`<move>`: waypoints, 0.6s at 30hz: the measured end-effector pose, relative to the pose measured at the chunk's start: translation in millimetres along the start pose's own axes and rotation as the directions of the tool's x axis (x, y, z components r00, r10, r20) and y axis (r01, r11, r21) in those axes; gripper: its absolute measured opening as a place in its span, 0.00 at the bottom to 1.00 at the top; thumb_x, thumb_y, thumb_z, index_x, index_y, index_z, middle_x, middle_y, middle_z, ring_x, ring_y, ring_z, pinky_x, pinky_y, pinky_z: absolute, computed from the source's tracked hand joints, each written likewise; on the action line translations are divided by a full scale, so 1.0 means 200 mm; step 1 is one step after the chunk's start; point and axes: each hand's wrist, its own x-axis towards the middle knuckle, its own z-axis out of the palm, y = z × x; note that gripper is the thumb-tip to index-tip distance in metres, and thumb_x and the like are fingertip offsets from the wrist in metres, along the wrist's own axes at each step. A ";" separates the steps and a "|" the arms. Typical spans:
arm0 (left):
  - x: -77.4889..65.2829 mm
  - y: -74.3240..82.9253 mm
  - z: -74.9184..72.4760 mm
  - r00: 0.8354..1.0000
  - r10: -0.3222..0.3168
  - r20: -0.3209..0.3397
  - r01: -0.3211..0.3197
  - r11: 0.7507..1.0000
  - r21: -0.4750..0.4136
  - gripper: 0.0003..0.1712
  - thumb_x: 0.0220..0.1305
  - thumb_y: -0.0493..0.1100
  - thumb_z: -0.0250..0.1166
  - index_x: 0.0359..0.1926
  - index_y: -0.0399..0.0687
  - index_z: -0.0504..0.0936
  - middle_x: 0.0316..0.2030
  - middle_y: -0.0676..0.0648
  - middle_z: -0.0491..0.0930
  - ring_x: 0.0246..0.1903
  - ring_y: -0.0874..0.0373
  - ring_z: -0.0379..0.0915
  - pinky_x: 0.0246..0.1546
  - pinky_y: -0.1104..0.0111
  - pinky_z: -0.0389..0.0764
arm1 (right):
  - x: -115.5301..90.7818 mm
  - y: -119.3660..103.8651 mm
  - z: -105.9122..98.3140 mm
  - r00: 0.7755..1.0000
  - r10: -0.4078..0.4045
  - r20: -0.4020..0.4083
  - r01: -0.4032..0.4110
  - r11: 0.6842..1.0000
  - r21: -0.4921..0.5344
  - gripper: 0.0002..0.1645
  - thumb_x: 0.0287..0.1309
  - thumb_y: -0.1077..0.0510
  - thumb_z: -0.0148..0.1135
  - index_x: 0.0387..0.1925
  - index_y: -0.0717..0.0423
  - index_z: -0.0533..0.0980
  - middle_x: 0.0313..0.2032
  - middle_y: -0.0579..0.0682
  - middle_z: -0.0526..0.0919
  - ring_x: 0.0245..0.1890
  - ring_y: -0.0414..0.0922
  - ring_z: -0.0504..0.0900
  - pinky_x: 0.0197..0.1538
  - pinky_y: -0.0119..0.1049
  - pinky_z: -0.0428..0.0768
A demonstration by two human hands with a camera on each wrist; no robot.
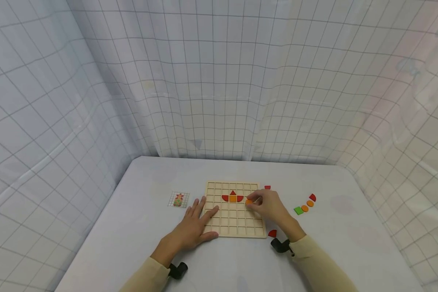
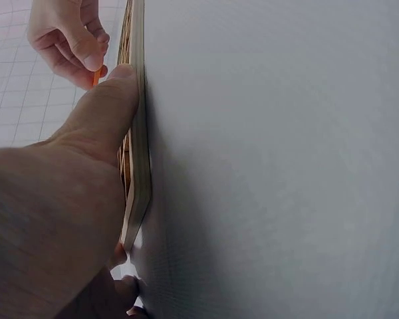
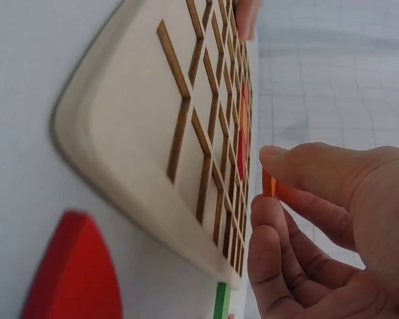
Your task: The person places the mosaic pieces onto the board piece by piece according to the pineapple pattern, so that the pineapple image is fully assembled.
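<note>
A wooden grid board (image 1: 237, 224) lies in the middle of the table. My left hand (image 1: 191, 228) rests on its left side with the fingers spread, thumb along the near edge. Between thumb and fingertips my right hand (image 1: 268, 206) pinches an orange round tile (image 1: 248, 201), held over the right part of the board. In the right wrist view this tile (image 3: 268, 185) shows edge-on. Set in the upper grid are an orange square tile (image 1: 233, 198), a red triangle (image 1: 233, 192) above it and a red quarter-round tile on the left (image 1: 224, 198) and right (image 1: 240, 198).
A pattern card (image 1: 179, 200) lies left of the board. To the right are a green square (image 1: 298, 211), two orange rounds (image 1: 304, 208) and a red quarter-round (image 1: 312, 197). Red tiles also lie near the board's lower right corner (image 1: 272, 233) and upper right (image 1: 267, 187).
</note>
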 end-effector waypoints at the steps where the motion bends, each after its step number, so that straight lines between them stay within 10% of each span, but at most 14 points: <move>1: 0.00 0.00 0.00 1.000 -0.001 0.001 0.001 1.000 -0.003 0.50 0.82 0.67 0.71 0.93 0.57 0.64 0.95 0.28 0.41 0.95 0.23 0.38 0.91 0.26 0.50 | 0.00 -0.01 0.01 1.000 -0.010 0.001 0.010 1.000 -0.002 0.11 0.67 0.59 0.86 0.49 0.54 0.95 0.47 0.50 0.97 0.38 0.38 0.88 0.41 0.30 0.87; 18: 0.00 -0.01 0.00 1.000 0.012 0.001 -0.012 1.000 -0.002 0.50 0.83 0.67 0.70 0.94 0.58 0.64 0.95 0.28 0.41 0.95 0.23 0.37 0.91 0.25 0.50 | 0.07 -0.11 0.14 0.992 -0.108 0.070 0.108 0.994 -0.008 0.06 0.69 0.62 0.84 0.45 0.54 0.94 0.40 0.46 0.95 0.37 0.36 0.87 0.44 0.30 0.87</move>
